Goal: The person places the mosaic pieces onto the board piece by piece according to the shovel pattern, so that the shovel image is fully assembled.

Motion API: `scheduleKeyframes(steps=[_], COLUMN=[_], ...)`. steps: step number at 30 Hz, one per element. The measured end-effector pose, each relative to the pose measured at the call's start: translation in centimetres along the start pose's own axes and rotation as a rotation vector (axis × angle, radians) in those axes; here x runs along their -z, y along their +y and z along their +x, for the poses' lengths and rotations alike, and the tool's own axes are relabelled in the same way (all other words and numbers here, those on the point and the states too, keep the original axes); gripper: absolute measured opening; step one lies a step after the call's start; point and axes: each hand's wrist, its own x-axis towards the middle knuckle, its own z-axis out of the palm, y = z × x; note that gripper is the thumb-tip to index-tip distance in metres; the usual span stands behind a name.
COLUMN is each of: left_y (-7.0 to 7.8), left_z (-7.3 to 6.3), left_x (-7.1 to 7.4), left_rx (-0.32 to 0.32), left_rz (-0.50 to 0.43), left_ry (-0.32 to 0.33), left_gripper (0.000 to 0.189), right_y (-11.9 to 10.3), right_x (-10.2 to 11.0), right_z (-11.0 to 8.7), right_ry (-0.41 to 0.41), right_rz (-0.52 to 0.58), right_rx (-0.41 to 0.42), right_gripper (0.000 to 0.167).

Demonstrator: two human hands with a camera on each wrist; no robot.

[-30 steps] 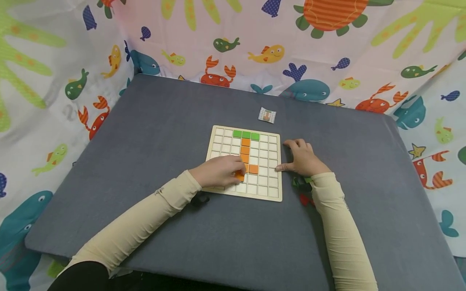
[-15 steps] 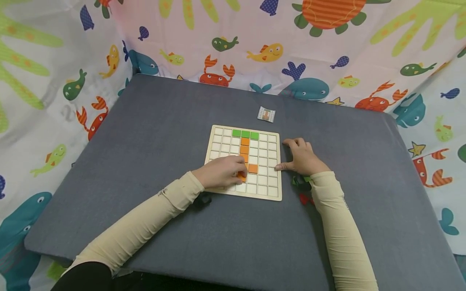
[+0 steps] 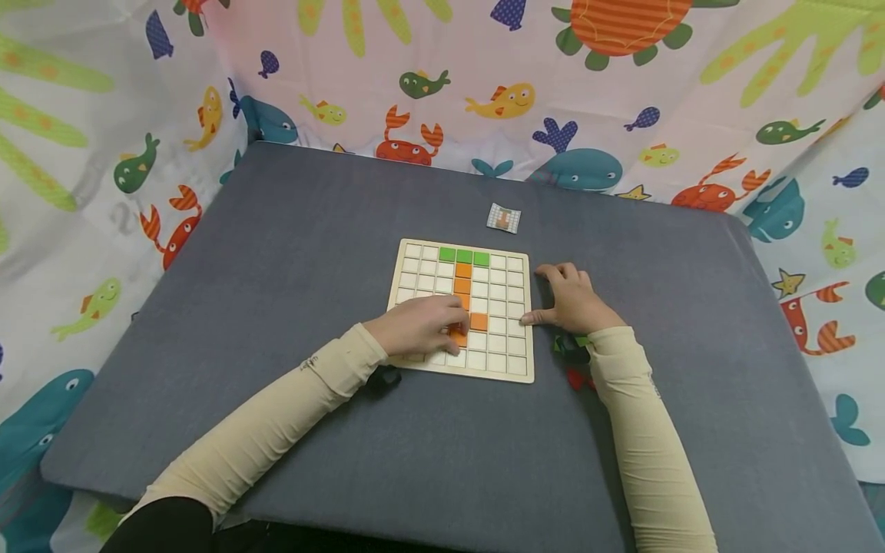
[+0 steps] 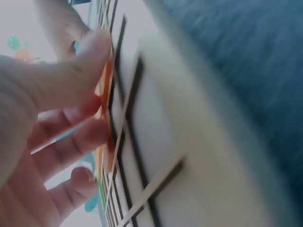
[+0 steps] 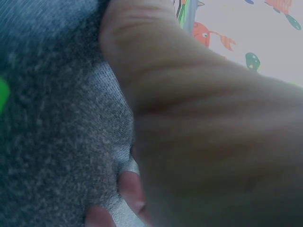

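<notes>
A square board [image 3: 498, 355] with a light rim and a grid of white cells lies on the table. Three green tiles [image 3: 464, 256] line its top row, and several orange tiles [image 3: 462, 286] run down below them. My left hand [image 3: 423, 322] is over the board's lower left, thumb and fingers bent around an orange tile [image 3: 457, 337] in the grid; the hand partly covers the tiles there. In the left wrist view the thumb [image 4: 90, 59] and fingertips meet the orange pieces. My right hand [image 3: 575, 299] rests beside the board, fingers spread, thumb touching its right edge.
A small card [image 3: 504, 218] with a grid picture lies behind the board. Green pieces [image 3: 571, 345] and a red piece [image 3: 578, 379] lie by the right wrist, partly hidden by it. The grey table [image 3: 332, 207] backs onto a patterned curtain [image 3: 470, 46].
My left hand has shifted very slightly at the orange tile, exposing a little more of it. The right hand keeps its place at the board's edge. The head view has drifted slightly.
</notes>
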Motion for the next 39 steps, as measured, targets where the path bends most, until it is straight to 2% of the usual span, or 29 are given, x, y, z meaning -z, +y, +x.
scheduleKeyframes(steps=[4, 7, 12, 17, 19, 21, 24, 26, 32, 39], left_y=[-0.9, -1.9, -3.5, -4.9, -5.3, -5.7, -6.2, -6.3, -6.7, -7.5], left_z=[0.1, 0.1, -0.3, -1.2, -1.6, -1.9, -2.2, -1.9, -1.4, -2.4], left_x=[0.6, 1.4, 3.4, 5.1, 5.6, 5.9, 6.1, 5.8, 4.9, 5.0], left_rx=[0.012, 0.034, 0.12, 0.274, 0.341, 0.38, 0.386, 0.374, 0.385, 0.393], left_rz=[-0.029, -0.017, -0.026, -0.042, -0.035, -0.023, -0.011, -0.012, 0.024, -0.012], left_ry=[0.013, 0.058, 0.104, 0.078, 0.043, -0.002, -0.059, -0.081, -0.092, -0.103], left_gripper=[0.044, 0.053, 0.061, 0.075, 0.083, 0.092, 0.099, 0.102, 0.105, 0.097], right_y=[-0.1, -0.1, -0.2, -0.2, -0.2, -0.2, -0.2, 0.2, 0.9, 0.9], right_x=[0.0, 0.1, 0.2, 0.1, 0.0, -0.1, 0.0, 0.1, 0.9, 3.0], right_z=[0.0, 0.0, -0.2, -0.1, -0.1, 0.0, 0.0, -0.5, -1.3, -2.0], right_ry=[-0.002, -0.003, -0.002, -0.009, -0.008, -0.003, 0.001, 0.006, -0.023, -0.046], right_rz=[-0.001, 0.002, 0.007, 0.001, 0.002, 0.004, 0.002, 0.0, 0.011, 0.139], right_rx=[-0.002, 0.001, 0.005, -0.002, 0.002, 0.003, -0.001, -0.019, -0.035, -0.033], right_gripper=[0.103, 0.102, 0.1, 0.101, 0.101, 0.102, 0.102, 0.102, 0.102, 0.092])
